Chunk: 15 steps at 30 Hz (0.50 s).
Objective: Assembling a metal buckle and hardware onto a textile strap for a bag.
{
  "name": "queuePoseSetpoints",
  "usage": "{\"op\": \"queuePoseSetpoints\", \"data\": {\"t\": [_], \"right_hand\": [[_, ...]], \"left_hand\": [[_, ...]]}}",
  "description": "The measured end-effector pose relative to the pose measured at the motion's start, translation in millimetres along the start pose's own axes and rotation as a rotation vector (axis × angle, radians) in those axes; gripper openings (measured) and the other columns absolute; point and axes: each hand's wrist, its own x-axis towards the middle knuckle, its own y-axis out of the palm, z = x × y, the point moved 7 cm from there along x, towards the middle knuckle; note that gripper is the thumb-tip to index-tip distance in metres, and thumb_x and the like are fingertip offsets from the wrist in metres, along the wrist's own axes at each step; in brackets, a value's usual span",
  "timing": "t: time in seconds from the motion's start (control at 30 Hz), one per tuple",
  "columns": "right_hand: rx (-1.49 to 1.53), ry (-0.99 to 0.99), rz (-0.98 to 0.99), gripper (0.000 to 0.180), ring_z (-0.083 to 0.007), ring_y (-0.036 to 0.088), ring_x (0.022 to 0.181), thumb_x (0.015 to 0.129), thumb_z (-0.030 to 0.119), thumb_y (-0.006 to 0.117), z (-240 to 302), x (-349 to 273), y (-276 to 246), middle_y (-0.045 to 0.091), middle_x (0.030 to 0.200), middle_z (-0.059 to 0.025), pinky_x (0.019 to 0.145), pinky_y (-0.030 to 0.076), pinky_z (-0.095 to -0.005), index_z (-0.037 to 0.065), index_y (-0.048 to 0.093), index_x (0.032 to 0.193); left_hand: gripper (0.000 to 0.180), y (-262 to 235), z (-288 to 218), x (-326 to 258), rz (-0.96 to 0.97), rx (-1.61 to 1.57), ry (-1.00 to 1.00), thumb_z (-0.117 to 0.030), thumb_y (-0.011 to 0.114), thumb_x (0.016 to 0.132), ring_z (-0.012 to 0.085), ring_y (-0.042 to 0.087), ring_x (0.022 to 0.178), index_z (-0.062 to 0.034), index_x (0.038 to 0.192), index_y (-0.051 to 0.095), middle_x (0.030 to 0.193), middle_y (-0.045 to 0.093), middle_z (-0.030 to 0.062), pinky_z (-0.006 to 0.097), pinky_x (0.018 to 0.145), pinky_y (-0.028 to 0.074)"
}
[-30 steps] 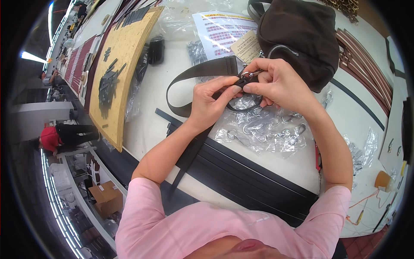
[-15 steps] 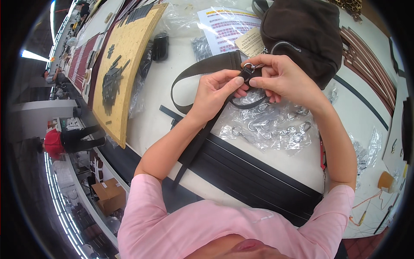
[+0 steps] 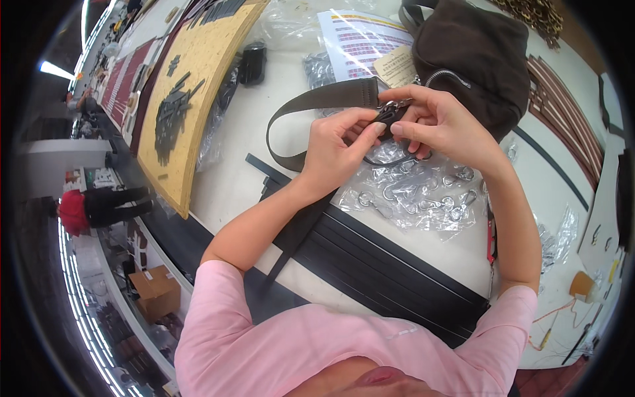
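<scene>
A narrow black strap [image 3: 390, 124] is bent at its end between my two hands, close to metal hardware at the end of the wide dark brown shoulder strap [image 3: 324, 98]. My left hand [image 3: 336, 147] pinches it between thumb and fingers. My right hand [image 3: 444, 127] grips the same spot from the other side, its index finger raised along the hardware. Fingers hide part of the fold. Just beyond lies a dark brown fabric bag [image 3: 471, 69] with a curved zipper [image 3: 446, 74] and a paper tag [image 3: 395, 66]. Clear plastic bags of metal snap hooks [image 3: 423, 195] lie under my hands.
Long black strips [image 3: 397, 264] lie in front of me. At the left a yellow board [image 3: 198, 86] holds small dark strips. Brown strips [image 3: 569, 109] and a chain pile [image 3: 536, 16] sit at the right. A printed sheet [image 3: 357, 43] lies behind. A person in red [image 3: 74, 212] stands far left.
The strap end has been turned and folded between my fingers, and the ring that stood up from it shows less. Both hands remain close together. The whole view has shifted slightly.
</scene>
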Motion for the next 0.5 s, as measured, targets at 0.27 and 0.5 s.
{"op": "queuePoseSetpoints", "data": {"t": [0.27, 0.5], "right_hand": [[-0.288, -0.121, -0.109, 0.033, -0.0045, 0.059, 0.061, 0.090, 0.001, 0.075, 12.8, -1.0, 6.7, 0.068, 0.075, -0.0009, 0.057, 0.048, -0.0219, 0.005, 0.070, 0.122], [-0.597, -0.285, -0.148, 0.031, -0.0137, 0.064, 0.062, 0.090, 0.006, 0.077, 17.6, 0.5, 15.7, 0.069, 0.077, -0.0081, 0.061, 0.051, -0.0269, 0.006, 0.070, 0.120]], "left_hand": [[0.017, -4.7, -40.3, -12.1, -0.138, 0.510, 0.497, -0.001, 0.076, 0.087, 0.0240, 0.069, 0.068, -0.0008, 0.103, 0.071, 0.088, 0.071, 0.0105, 0.033, 0.057, 0.053], [0.017, -5.6, -39.6, -14.6, -0.101, 0.536, 0.556, -0.003, 0.075, 0.087, 0.0300, 0.068, 0.071, -0.0020, 0.103, 0.069, 0.089, 0.069, 0.0108, 0.037, 0.063, 0.054]]}}
